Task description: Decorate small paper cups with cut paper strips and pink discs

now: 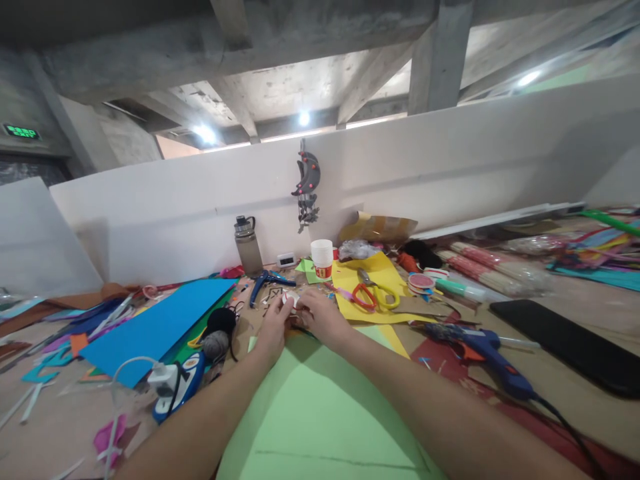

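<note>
Both hands meet at the middle of the worktable, above the far end of a light green paper sheet (320, 407). Between the fingertips is a small white roundish piece with a red edge (289, 299); its kind is too small and covered to make out. My left hand (273, 328) pinches it from the left. My right hand (320, 316) has its fingers closed at its right side. Just beyond them stand a white paper cup with a red band (321, 257) and a dark blue clamp-like tool (265, 283) lying flat.
Yellow-and-red-handled scissors (377, 295) lie on yellow paper (390, 270). At right are a blue glue gun (493, 357) with a cord and a black phone-like slab (565, 343). Blue sheets (165, 327), a power strip (183, 383), yarn balls (217, 333) and a bottle (247, 247) are left.
</note>
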`<state>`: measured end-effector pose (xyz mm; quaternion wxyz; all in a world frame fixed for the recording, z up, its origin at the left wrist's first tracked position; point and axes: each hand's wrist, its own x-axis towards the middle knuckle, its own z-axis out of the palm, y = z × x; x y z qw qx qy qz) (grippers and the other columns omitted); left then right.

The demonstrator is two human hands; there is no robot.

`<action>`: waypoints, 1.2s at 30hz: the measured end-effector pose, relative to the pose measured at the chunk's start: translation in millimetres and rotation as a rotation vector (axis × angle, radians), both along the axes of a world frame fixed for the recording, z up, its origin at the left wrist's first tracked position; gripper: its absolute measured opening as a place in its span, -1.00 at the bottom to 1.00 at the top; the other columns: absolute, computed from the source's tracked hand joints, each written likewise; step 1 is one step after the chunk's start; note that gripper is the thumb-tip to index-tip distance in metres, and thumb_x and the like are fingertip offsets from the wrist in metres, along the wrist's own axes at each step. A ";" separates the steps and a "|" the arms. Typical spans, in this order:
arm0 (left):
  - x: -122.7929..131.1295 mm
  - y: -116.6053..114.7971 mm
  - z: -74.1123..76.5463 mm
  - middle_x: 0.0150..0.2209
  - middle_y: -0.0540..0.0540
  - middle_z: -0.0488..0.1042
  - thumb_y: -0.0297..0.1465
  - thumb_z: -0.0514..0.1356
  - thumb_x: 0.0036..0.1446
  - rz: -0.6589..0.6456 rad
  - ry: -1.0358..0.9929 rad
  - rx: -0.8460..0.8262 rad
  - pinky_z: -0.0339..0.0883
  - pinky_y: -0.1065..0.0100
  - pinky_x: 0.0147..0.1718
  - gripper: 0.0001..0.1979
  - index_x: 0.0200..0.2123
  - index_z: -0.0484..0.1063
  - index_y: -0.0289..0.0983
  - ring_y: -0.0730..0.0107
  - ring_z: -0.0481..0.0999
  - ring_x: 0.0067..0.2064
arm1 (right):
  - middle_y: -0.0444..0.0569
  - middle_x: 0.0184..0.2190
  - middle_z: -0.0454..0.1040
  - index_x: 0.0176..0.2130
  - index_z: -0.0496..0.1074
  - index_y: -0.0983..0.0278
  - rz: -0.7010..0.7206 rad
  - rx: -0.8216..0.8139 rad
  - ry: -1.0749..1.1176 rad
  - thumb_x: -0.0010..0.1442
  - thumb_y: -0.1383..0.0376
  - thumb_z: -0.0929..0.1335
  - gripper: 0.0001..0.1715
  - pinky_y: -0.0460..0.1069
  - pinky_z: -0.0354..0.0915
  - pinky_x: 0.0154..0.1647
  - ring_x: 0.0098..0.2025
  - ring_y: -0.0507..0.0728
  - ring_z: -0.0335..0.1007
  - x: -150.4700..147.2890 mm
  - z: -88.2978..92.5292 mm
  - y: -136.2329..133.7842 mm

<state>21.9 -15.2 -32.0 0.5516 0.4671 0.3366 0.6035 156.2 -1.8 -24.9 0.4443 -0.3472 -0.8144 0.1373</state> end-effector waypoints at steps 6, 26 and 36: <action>-8.2 10.1 20.2 -0.50 -0.02 0.45 -0.15 0.36 -0.14 0.215 -0.069 -0.070 0.24 0.46 -0.58 -0.62 -0.37 0.40 -0.29 0.47 0.43 -0.51 | 0.00 -0.21 0.41 -0.11 0.33 0.29 -0.064 -0.072 0.084 0.21 0.25 0.28 -0.76 -0.06 0.27 -0.29 -0.28 0.05 0.33 6.5 11.9 0.6; 37.9 42.4 68.8 -0.54 0.03 0.40 -0.21 0.20 0.10 0.486 -0.514 -0.259 0.10 0.50 -0.66 -0.75 -0.42 0.35 -0.28 0.58 0.31 -0.63 | -0.02 -0.35 0.53 -0.22 0.50 0.29 0.019 -0.266 -0.413 0.00 0.47 0.35 -0.71 -0.12 0.14 -0.41 -0.40 0.05 0.37 15.7 5.2 -2.3; 24.0 51.0 56.5 -0.58 0.07 0.36 -0.13 0.21 0.06 0.521 -0.525 -0.243 0.08 0.50 -0.67 -0.67 -0.49 0.30 -0.27 0.59 0.30 -0.65 | 0.17 -0.06 0.41 -0.10 0.43 0.34 -0.179 -0.153 -0.396 0.11 0.42 0.33 -0.69 0.02 0.21 -0.06 -0.03 0.20 0.33 11.0 15.3 4.5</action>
